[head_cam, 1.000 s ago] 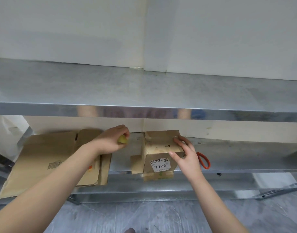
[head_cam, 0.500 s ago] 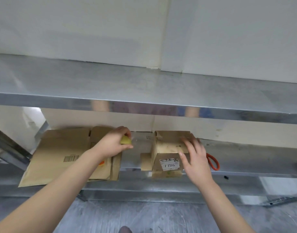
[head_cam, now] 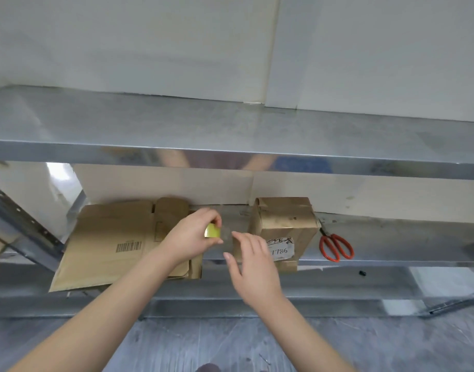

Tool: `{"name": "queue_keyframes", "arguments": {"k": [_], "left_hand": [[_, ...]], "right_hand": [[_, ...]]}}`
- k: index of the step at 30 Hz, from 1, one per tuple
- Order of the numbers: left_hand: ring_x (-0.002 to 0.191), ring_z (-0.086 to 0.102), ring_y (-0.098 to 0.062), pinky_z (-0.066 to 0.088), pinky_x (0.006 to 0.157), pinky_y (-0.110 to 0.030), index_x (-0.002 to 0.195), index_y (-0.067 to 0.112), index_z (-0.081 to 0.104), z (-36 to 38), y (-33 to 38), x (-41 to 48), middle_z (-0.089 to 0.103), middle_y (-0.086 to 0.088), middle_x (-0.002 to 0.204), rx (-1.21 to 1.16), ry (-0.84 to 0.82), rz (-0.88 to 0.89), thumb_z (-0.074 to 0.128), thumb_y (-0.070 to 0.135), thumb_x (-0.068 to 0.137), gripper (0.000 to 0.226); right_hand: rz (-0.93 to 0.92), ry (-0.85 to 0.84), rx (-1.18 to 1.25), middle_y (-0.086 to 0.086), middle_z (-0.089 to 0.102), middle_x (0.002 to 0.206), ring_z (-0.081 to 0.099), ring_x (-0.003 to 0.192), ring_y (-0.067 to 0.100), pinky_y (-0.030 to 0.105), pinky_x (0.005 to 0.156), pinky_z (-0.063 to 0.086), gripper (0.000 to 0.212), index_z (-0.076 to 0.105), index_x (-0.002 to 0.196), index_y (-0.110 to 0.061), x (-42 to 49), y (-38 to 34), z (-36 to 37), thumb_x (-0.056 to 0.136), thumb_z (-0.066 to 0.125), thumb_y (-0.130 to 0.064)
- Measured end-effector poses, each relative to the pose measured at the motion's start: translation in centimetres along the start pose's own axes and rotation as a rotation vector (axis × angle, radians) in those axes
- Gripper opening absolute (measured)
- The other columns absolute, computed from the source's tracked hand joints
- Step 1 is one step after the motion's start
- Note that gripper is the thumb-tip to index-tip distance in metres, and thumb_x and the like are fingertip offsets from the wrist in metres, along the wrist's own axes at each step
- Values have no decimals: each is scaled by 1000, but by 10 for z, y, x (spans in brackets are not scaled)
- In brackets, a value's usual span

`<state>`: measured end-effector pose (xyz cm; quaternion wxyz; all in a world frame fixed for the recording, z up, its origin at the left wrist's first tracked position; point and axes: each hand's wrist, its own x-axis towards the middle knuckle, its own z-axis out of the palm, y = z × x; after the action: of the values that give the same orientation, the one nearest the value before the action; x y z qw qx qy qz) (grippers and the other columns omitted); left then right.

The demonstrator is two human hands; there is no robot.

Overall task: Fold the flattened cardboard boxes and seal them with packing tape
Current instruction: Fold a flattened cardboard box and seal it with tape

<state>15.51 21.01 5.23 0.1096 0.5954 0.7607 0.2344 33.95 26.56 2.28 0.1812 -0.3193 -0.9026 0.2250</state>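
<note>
A small folded cardboard box (head_cam: 285, 221) with a white label reading 7786 stands on the lower metal shelf (head_cam: 391, 237). My left hand (head_cam: 191, 237) grips a yellow tape roll (head_cam: 212, 231) just left of the box, over the edge of a stack of flattened cardboard boxes (head_cam: 109, 242). A clear strip of tape seems to stretch from the roll toward the box, though it is hard to make out. My right hand (head_cam: 253, 261) hovers in front of the box's left side with fingers spread and relaxed, holding nothing.
Orange-handled scissors (head_cam: 336, 247) lie on the shelf right of the box. An upper metal shelf (head_cam: 230, 135) juts out overhead. A slanted metal upright (head_cam: 24, 232) stands at the left. A small black object (head_cam: 362, 273) lies on the bottom ledge; grey floor below.
My right hand has left the box top and moved left toward the tape roll, its fingers now spread. The left hand keeps the roll in about the same place. The camera view shifted.
</note>
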Motion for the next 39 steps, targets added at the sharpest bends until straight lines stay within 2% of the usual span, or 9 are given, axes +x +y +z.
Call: {"name": "queue_keyframes", "arguments": {"k": [3,7,14,18,21,25,32,36,39], "left_hand": [[88,49,-7,40,75,-23,93,25,52,-1,-3,-13,50,12,95,-4,3,8,74,26,77,28],[87,50,-7,43,76,-25,92,28,50,3,-6,-24,48,14,93,-23,-2,13,71,28,79,25],[104,47,7,33,89,-5,126,28,55,6,-23,-36,52,18,118,-315,-146,-39,70,26,85,43],[92,51,4,33,83,-1,135,28,49,14,-41,-39,51,16,122,-215,-161,-52,73,15,82,60],[82,53,-1,39,80,-11,137,29,48,17,-54,-33,54,13,118,-128,-113,-54,78,17,76,68],[81,51,-4,43,82,-20,140,31,44,21,-56,-23,55,10,109,-81,-63,-61,77,21,78,71],[107,59,-29,51,86,-37,144,22,40,54,-74,-12,57,-5,121,105,-39,-77,70,18,83,68],[124,46,-33,42,102,-41,142,17,45,72,-84,-9,52,-8,134,155,-76,-120,70,14,82,65],[122,48,-37,43,101,-44,137,15,51,82,-89,-5,52,-10,133,216,-147,-112,75,13,77,65]], "right_hand": [[153,-54,196,-11,56,126,47,119,9,28,99,43,50,52,128,-24,11,-11,18,92,47,-58],[215,11,371,-13,66,92,59,90,3,25,83,47,8,62,90,-28,25,-19,26,87,68,-33],[272,18,394,-8,67,84,59,81,7,20,73,40,12,61,80,-26,33,-9,31,89,67,-21],[241,-38,368,-9,64,76,58,81,10,22,71,42,15,59,77,-28,32,-3,33,87,69,-22],[189,-29,375,-11,63,74,55,82,6,12,69,38,18,58,74,-29,26,-7,39,85,69,-21],[298,29,482,-11,63,71,56,75,4,14,67,43,20,59,72,-27,25,-3,47,85,70,-18],[608,-58,643,-3,67,72,58,68,7,10,63,40,14,63,73,-16,50,9,72,85,70,-14],[682,-180,497,-9,72,80,62,79,5,6,61,38,12,69,78,-18,64,19,87,84,62,-10],[676,-268,326,-11,71,83,63,84,11,19,69,44,7,67,81,-25,72,26,98,85,63,-21]]}}
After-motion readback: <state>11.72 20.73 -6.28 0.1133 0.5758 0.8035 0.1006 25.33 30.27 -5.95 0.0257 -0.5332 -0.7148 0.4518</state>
